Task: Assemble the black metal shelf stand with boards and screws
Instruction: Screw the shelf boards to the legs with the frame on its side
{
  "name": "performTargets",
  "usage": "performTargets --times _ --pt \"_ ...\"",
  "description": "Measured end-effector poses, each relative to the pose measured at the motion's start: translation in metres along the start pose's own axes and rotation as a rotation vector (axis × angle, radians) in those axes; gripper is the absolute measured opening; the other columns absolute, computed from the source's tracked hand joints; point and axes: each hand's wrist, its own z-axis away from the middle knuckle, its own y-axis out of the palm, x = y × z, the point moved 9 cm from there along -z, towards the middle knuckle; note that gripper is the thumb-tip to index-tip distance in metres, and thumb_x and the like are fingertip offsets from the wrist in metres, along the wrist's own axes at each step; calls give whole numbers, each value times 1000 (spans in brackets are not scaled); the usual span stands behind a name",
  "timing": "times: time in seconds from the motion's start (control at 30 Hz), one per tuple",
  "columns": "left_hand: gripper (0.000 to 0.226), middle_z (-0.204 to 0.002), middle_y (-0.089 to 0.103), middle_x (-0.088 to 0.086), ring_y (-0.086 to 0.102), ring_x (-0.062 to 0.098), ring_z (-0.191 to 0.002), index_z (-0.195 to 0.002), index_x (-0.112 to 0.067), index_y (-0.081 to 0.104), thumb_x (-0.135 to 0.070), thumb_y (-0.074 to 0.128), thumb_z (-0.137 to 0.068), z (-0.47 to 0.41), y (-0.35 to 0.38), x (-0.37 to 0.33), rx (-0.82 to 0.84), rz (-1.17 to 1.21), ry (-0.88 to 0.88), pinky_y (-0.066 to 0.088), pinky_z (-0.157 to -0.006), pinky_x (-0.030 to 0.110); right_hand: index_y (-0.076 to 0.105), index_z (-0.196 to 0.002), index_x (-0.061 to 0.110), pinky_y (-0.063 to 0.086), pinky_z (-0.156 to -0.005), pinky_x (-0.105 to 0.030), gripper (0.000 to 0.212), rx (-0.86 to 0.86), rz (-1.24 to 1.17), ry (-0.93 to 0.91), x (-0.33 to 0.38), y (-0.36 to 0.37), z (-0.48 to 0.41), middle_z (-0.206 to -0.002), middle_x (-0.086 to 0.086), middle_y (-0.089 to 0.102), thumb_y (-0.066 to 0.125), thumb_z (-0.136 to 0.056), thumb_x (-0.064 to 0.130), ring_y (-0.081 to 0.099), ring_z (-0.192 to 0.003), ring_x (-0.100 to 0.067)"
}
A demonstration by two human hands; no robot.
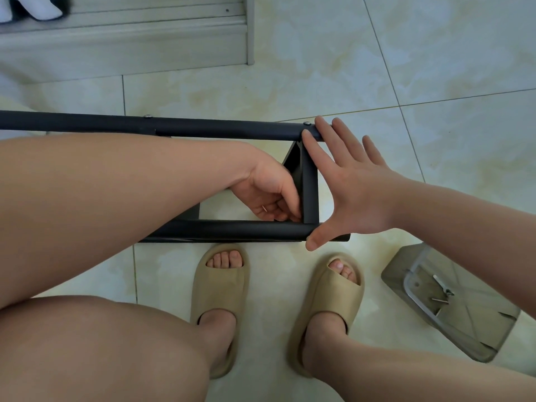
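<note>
Cream marble-patterned tile floor (377, 53), grey grout lines, pale grey baseboard moulding (124, 39) along far left. Black tubular metal shelf frame (232, 230) lying on its side on floor just ahead of two tan foam slide sandals (220, 300); two long rails running left-right, far rail (174, 129) above, near rail below, joined at right end by short upright post (309, 192). Left hand (271, 195) inside frame opening, fingers curled together and pinched at inner corner where post meets near rail; small screw possibly held there, too hidden to tell. Right hand (348, 192) spread flat, fingers apart, bracing outer side of same end: fingertips on far rail, thumb on near rail end, clamped on nothing. Left hand nearer the joint; work lies just right of it, along post axis. Open floor to right and beyond. Clear plastic tray (452, 303) at lower right, near right foot, holding a few small silver screws (441, 290). Silver screw head (306, 123) seated on far rail by right fingertips. Likely step: fastening lower corner.
</note>
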Motion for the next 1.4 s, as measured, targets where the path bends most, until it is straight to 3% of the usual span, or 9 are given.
performTargets --times 0.13,0.4,0.47,0.6,0.7,0.77,1.0,1.1,1.4 --pt "20 -100 70 2 63 17 -90 -112 -14 69 -19 60 -95 15 -5 4 -110 -159 -49 49 -86 30 -35 -150 27 -13 -122 -55 162 18 49 32 -1 -3 2 -157 4 -43 64 -42 96 -39 -145 -19" --pt "35 -106 76 4 70 23 -104 -114 -18 69 -45 61 -95 98 2 32 -195 -394 -333 54 -95 51 -29 -154 24 -9 -122 -59 153 32 111 107 6 -6 10 -160 -1 -38 69 -55 88 -32 -149 -22" --pt "34 -107 74 3 68 20 -100 -117 -16 65 -38 68 -92 107 12 29 -286 -523 -297 54 -96 47 -23 -156 24 -10 -122 -58 146 7 125 129 6 -6 20 -163 2 -33 65 -59 89 -27 -152 -20" --pt "37 -88 69 3 63 19 -81 -121 -6 64 -29 70 -92 121 26 10 -576 -842 -192 49 -71 28 -7 -161 24 -1 -125 -54 123 34 52 144 11 -4 43 -169 5 -11 62 -75 80 -12 -155 -20" --pt "50 -118 66 11 61 26 -100 -133 -5 57 -31 70 -92 145 24 -2 -784 -842 -151 50 -84 34 5 -162 23 16 -124 -46 98 20 -75 115 22 -14 62 -170 3 4 59 -91 65 5 -156 -21" --pt "53 -125 59 11 56 26 -102 -134 -8 52 -28 73 -90 165 24 -11 -924 -756 -53 48 -83 34 9 -162 22 21 -123 -40 89 -9 -144 97 30 -23 75 -169 2 11 58 -96 55 15 -154 -21" --pt "21 -111 58 6 56 25 -93 -111 -18 53 -21 66 -94 201 39 -43 -1205 -812 133 43 -70 35 -8 -161 17 6 -125 -46 102 -128 -99 203 41 -41 110 -169 -1 -13 55 -94 62 -15 -155 -28" --pt "20 -110 58 5 57 26 -93 -112 -18 55 -21 63 -95 200 46 -54 -1238 -818 166 45 -71 36 -12 -160 12 1 -125 -48 106 -187 -54 234 43 -46 113 -168 -5 -18 52 -94 64 -20 -154 -28" --pt "17 -110 60 5 57 26 -91 -116 -20 57 -25 55 -100 165 14 -53 -1215 -855 138 48 -75 37 -11 -160 27 1 -126 -49 92 -110 -151 211 18 -23 68 -167 -4 -21 41 -97 68 -21 -153 -26"
